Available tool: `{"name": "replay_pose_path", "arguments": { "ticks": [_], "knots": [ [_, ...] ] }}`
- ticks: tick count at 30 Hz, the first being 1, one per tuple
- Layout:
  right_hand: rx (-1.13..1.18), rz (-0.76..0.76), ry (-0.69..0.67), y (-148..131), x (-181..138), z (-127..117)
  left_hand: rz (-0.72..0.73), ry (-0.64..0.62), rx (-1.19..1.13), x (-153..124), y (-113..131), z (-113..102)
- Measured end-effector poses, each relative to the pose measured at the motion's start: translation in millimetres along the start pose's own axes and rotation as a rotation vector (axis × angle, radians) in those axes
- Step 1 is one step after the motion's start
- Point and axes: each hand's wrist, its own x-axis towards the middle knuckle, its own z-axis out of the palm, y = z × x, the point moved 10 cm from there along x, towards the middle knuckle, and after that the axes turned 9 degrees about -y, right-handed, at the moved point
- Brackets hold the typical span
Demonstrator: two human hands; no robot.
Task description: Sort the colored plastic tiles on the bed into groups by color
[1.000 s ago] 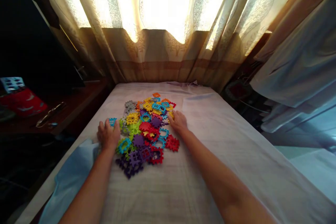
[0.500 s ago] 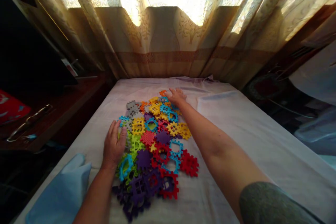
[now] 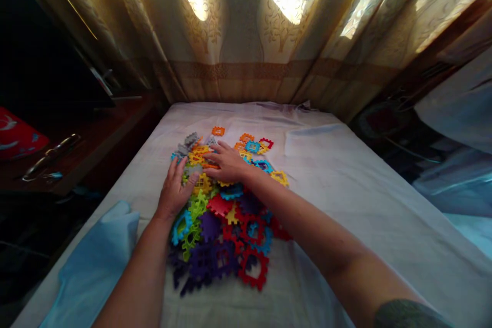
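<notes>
On the pinkish-white cloth sheet (image 3: 346, 179), an orange notched square tile (image 3: 214, 131) lies closest to the far edge, with grey notched tiles (image 3: 190, 139) near it. Lime-green notched tiles (image 3: 199, 204) come next, then dark purple notched tiles (image 3: 210, 227). A light-blue cloth (image 3: 100, 256) covers the left edge; beyond the far edge, a beige curtain (image 3: 242, 36) bears tree motifs and a brownish band.

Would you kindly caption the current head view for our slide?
Left hand and right hand at colourful tiles on a pale sheet.

Multicol. notched pcs (image 3: 219, 205), some w/ cut-outs, overlapping on pale cloth (image 3: 330, 200), purple pcs (image 3: 202, 261) nearest, orange pc (image 3: 218, 131) farthest
</notes>
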Motion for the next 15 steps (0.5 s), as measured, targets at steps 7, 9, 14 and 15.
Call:
{"name": "replay_pose_path", "arguments": {
  "ticks": [7,9,14,15],
  "knots": [
    [0.031,-0.025,0.077,-25,-112,2,0.042,-0.123,0.082,-3,13,12],
    [0.014,-0.012,0.074,-28,-139,17,0.04,-0.213,0.154,-11,23,23],
    [-0.032,0.188,0.2,-11,-171,33,0.029,-0.38,0.216,-49,44,34],
    [-0.018,0.237,0.264,-4,-178,30,0.041,-0.405,0.203,-60,48,32]
  ]
}}
